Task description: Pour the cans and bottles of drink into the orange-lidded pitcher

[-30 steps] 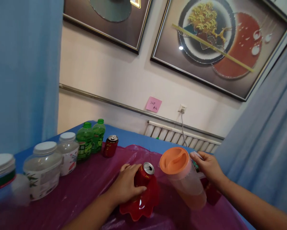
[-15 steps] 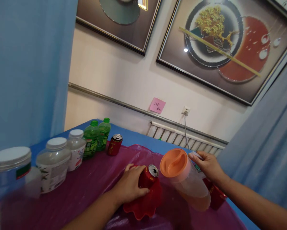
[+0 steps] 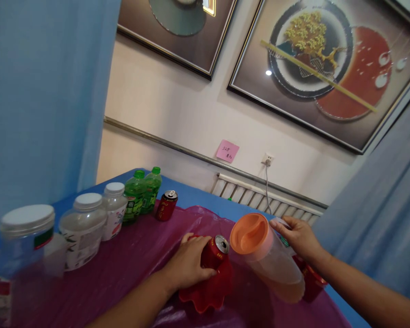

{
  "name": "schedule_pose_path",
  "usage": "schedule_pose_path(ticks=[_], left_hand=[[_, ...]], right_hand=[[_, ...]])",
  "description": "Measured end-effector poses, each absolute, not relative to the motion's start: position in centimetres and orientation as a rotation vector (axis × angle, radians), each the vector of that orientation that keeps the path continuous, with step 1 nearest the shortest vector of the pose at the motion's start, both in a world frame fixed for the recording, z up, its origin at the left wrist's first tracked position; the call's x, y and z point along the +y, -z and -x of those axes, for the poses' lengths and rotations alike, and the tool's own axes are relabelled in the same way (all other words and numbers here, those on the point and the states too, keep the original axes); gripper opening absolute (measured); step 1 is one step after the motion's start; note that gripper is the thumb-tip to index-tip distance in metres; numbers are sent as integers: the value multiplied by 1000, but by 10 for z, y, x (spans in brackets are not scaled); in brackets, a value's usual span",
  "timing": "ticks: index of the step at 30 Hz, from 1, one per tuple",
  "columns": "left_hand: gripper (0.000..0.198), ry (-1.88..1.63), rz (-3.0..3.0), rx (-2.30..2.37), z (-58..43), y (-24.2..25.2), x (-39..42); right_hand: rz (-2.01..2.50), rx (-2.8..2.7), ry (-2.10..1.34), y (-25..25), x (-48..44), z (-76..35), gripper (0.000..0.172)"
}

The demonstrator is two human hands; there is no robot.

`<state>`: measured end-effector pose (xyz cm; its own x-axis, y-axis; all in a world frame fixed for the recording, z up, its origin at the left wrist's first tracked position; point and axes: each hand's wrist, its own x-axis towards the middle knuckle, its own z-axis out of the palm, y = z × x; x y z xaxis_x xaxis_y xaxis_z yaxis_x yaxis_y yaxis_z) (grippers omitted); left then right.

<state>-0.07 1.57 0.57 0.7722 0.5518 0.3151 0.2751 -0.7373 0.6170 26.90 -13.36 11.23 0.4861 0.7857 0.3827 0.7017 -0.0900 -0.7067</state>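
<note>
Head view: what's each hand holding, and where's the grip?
Left hand wraps the side of the red can. Right hand holds the orange-lidded pitcher at its handle side; exact grip hidden.

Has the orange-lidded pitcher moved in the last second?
Yes. The pitcher has tipped further left; its orange lid is now nearer the red can beside the green bottles.

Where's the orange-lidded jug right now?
Head view, lower right of centre: the jug tilts in the right hand, beside the red can under the left hand.

Three white-lidded jars (image 3: 83, 230), two green bottles (image 3: 135, 200), two red cans (image 3: 215, 253), one orange-lidded pitcher (image 3: 259, 246), one red dish (image 3: 208, 294); possibly a second dish behind the pitcher.
</note>
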Motion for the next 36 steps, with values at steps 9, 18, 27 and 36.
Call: schedule_pose_path(ticks=[9, 18, 27, 36], left_hand=[[59, -669, -2408, 613, 0, -5, 15], [63, -668, -2416, 617, -1, -2, 15], [62, -654, -2402, 622, 0, -3, 16], [61, -653, -2399, 604, 0, -1, 16]], right_hand=[[1848, -1283, -89, -112, -134, -270, 49], [1872, -1309, -69, -113, -134, -265, 52], [1933, -1312, -59, -112, -133, -271, 52], [1934, -1293, -75, -116, -135, -265, 51]])
